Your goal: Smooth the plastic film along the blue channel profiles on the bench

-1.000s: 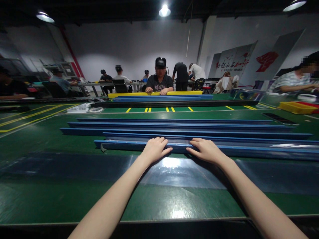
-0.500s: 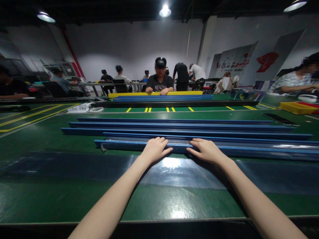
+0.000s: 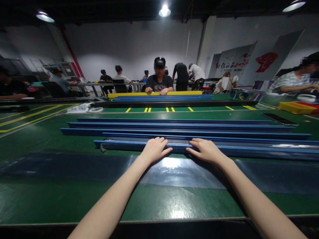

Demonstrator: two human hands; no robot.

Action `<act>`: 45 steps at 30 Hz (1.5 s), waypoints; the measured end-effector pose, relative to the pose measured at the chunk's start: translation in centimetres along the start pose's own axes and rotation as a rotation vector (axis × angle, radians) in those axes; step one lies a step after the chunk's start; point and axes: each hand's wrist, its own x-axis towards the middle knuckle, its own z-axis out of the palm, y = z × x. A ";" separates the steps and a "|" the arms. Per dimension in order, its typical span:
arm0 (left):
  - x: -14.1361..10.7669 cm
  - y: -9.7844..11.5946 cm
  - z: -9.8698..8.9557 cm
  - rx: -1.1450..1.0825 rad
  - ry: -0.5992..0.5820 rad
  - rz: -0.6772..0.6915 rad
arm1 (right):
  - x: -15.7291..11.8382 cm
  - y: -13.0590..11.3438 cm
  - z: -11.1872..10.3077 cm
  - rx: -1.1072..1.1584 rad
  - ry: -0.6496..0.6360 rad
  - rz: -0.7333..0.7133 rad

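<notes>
Both hands are on the nearest long blue channel (image 3: 249, 151), a U-shaped profile lying across the table. My left hand (image 3: 156, 147) has its fingers over the near wall and its thumb on the front side. To the right, my right hand (image 3: 204, 149) grips the same wall in the same way, a short gap away. The fingertips inside the channel are partly hidden. At its left end hangs a small grey scrap (image 3: 103, 149). Between the channel and the table's front edge lies a clear plastic strip (image 3: 179, 172), flat and shiny.
Behind are more blue channels (image 3: 174, 131) in parallel. A dark phone (image 3: 279, 119) lies to the right, near a yellow tray (image 3: 296, 108). Across the green table (image 3: 74, 196), a person (image 3: 159, 81) holds a yellow profile (image 3: 179, 93). Other people sit or stand farther back.
</notes>
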 end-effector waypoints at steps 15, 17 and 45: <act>0.0 0.1 0.0 0.003 -0.005 -0.005 | 0.0 0.1 0.1 0.006 -0.007 -0.002; 0.0 0.0 0.0 0.002 -0.006 -0.006 | 0.0 0.1 0.1 0.004 -0.010 0.001; 0.0 -0.1 0.2 -0.011 0.000 -0.002 | 0.0 0.1 0.1 -0.001 -0.002 0.000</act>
